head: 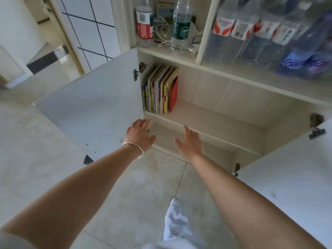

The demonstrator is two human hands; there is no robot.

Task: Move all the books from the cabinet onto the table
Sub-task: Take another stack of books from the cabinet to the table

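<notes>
Books [160, 89] stand upright on the cabinet [215, 115] shelf, above and beyond the left hand [141, 134] and right hand [190, 142], both empty with fingers spread

The head camera is looking forward and down from standing height; it is facing the open cabinet [224, 112] closely. Both outstretched forearms are framing the cabinet's shelves.
</notes>
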